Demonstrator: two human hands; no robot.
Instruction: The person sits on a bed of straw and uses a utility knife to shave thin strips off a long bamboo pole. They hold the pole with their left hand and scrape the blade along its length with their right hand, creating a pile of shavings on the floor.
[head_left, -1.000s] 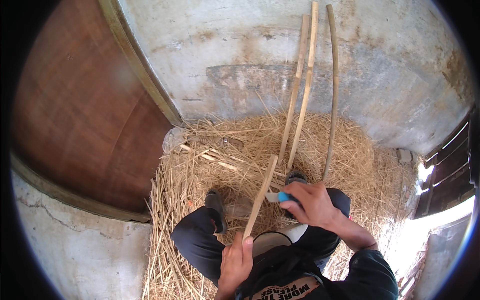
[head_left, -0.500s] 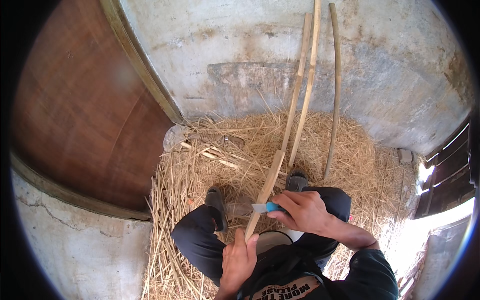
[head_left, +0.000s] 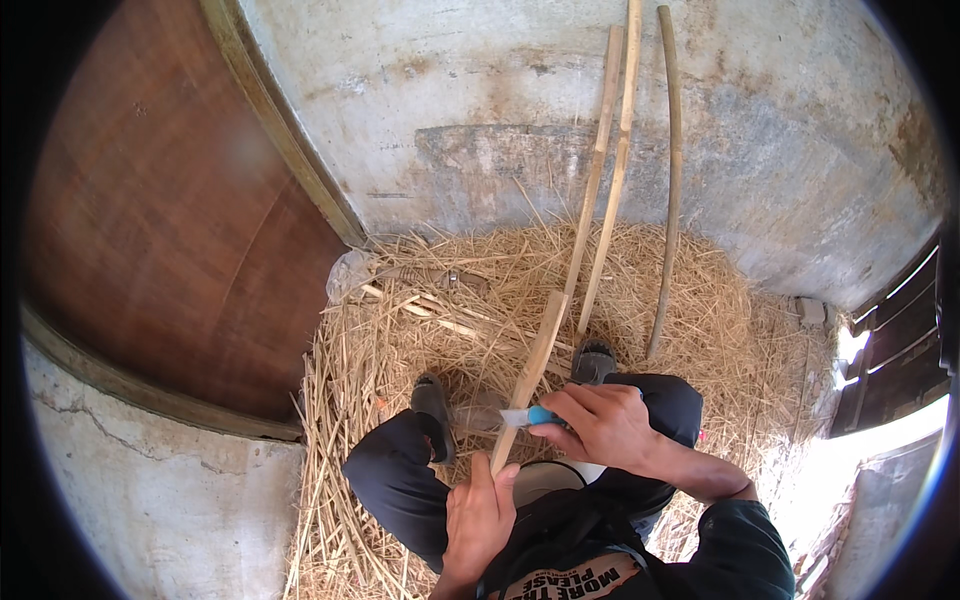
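My left hand (head_left: 480, 515) is closed round the near end of a pale bamboo strip (head_left: 538, 355), which slants up and away between my knees. My right hand (head_left: 608, 425) grips the blue handle of a knife (head_left: 520, 416). Its short, wide metal blade lies across the strip, a little above my left hand. The palm side of both hands is hidden, and my right fingers cover most of the handle.
Two split bamboo poles (head_left: 612, 170) and a brown stick (head_left: 671, 180) lean on the stained wall (head_left: 480, 90). Straw and shavings (head_left: 690, 290) cover the floor around my shoes (head_left: 432, 405). A brown wooden door panel (head_left: 170, 220) stands at left, a slatted opening (head_left: 890, 350) at right.
The bamboo strip has shifted slightly up and to the left. The knife and my right hand have moved a few pixels left along with it. Both grips stay the same.
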